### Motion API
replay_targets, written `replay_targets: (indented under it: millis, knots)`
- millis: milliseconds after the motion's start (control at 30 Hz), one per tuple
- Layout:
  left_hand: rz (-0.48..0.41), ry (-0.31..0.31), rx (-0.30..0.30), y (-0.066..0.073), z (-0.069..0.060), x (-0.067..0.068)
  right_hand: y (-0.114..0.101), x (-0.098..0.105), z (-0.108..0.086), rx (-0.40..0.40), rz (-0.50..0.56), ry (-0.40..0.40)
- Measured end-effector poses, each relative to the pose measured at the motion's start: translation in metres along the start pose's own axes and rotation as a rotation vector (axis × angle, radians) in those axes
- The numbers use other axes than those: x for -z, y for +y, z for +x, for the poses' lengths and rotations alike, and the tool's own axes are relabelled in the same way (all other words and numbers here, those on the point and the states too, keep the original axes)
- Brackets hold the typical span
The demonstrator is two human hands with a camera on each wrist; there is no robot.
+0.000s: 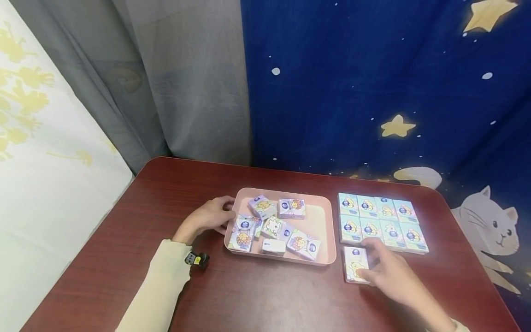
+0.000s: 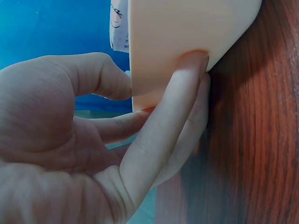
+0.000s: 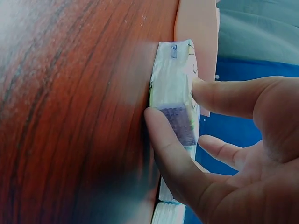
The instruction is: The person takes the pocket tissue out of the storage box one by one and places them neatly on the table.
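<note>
My left hand (image 1: 210,214) holds the left edge of a pink tray (image 1: 325,230). In the left wrist view its thumb touches the rim, while the fingers (image 2: 163,121) lie against the outer wall. Several small purple-and-white tissue packs (image 1: 292,208) lie jumbled in the tray, some overlapping. To the right of the tray, my right hand (image 1: 392,269) grips a single tissue pack (image 1: 355,263) on the table. The right wrist view has the thumb on this pack's (image 3: 173,74) printed face and a finger at its lower edge by the tabletop.
Blue tissue packs (image 1: 392,233) form two neat rows beyond my right hand, close to the gripped pack. All stand on a dark red wooden table (image 1: 265,295). Behind its far edge hang a grey curtain (image 1: 199,92) and a blue starry curtain (image 1: 332,101).
</note>
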State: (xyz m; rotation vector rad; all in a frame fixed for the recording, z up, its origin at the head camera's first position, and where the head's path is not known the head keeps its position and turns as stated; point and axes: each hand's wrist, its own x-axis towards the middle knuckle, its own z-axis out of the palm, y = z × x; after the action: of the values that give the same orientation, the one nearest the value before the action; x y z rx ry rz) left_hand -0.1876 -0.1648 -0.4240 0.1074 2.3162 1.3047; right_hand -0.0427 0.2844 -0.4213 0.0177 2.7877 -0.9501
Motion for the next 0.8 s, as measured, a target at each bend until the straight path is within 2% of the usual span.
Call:
replay_targets:
  millis: [300,800]
  knots:
    - [-0.007,-0.005,-0.003,-0.001,0.000,0.000,-0.003,-0.003,0.004,0.012,0.025,0.019]
    - [0.001,0.004,0.003,-0.002,0.001,0.000,-0.003,0.001,0.012,-0.007,0.046,0.003]
